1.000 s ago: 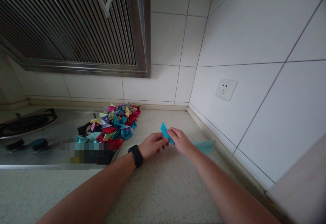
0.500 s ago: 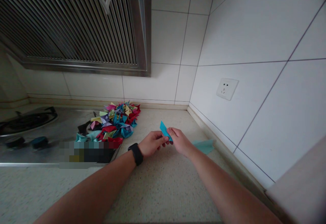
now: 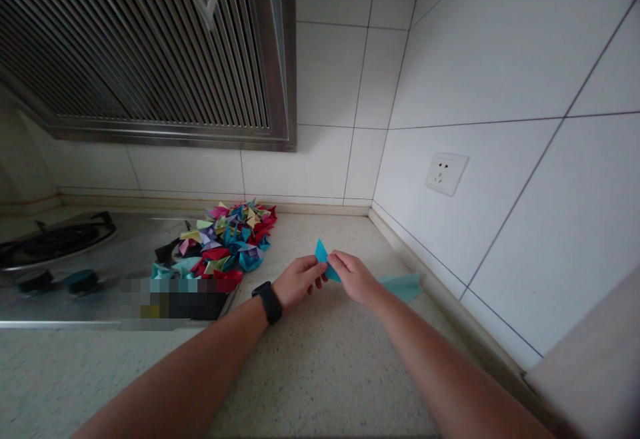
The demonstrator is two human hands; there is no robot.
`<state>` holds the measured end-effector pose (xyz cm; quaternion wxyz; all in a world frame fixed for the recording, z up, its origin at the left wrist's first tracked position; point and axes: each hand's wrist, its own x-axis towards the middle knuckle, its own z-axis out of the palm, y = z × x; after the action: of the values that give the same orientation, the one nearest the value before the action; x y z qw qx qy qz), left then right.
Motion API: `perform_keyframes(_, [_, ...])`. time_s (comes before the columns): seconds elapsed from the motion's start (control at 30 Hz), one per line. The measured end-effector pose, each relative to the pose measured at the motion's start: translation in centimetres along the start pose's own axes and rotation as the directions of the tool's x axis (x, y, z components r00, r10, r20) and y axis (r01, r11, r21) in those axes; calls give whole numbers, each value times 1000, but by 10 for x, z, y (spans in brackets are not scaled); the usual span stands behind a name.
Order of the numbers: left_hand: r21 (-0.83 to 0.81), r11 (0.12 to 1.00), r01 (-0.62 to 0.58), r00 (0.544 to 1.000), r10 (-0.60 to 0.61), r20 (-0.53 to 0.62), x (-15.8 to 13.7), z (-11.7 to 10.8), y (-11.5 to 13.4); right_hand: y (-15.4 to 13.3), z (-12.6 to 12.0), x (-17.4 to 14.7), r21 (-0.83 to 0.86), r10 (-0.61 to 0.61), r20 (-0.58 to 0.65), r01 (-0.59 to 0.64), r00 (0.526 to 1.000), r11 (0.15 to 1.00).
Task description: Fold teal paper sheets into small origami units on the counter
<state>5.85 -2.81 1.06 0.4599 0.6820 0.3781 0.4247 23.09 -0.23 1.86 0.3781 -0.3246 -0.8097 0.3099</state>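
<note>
A small piece of folded blue paper [image 3: 321, 250] is pinched between my two hands above the counter, its pointed tip sticking up. My left hand [image 3: 299, 280], with a black watch [image 3: 268, 302] on the wrist, grips the paper's left side between thumb and fingers. From the right, my right hand [image 3: 353, 274] pinches the same paper and covers part of it. Behind my right wrist a sheet of pale teal paper [image 3: 404, 286] lies on the counter. To the left sits a heap of folded paper pieces [image 3: 225, 239] in many colours.
The heap rests partly on a gas stove [image 3: 135, 239] with knobs [image 3: 80, 282]. A range hood [image 3: 150, 59] hangs above. White tiled walls meet in the corner, with a socket [image 3: 447, 174] on the right one. Speckled countertop [image 3: 320, 372] lies beneath my arms.
The paper has turned slightly in my fingers, and its tip now points more upright. My fingers have shifted a little on it; the heap and the teal sheet stay put.
</note>
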Motion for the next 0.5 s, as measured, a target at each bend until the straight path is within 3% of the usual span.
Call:
perform_keyframes(0.17, [77, 997, -18, 999, 16, 38, -1, 0, -3, -5, -1, -1, -96, -29, -20, 27, 999, 995])
perform_keyframes(0.3, [53, 998, -36, 998, 38, -49, 0, 0, -5, -7, -2, -1, -123, -66, 5, 66, 998, 990])
perform_keyframes(0.4, [30, 998, -61, 995, 63, -76, 1, 0, -3, -11, -1, -2, -56, -71, 30, 72, 997, 996])
perform_keyframes(0.5, [59, 995, -78, 996, 80, -30, 1, 0, 0, -14, 1, -1, 113, -34, 49, 29, 998, 993])
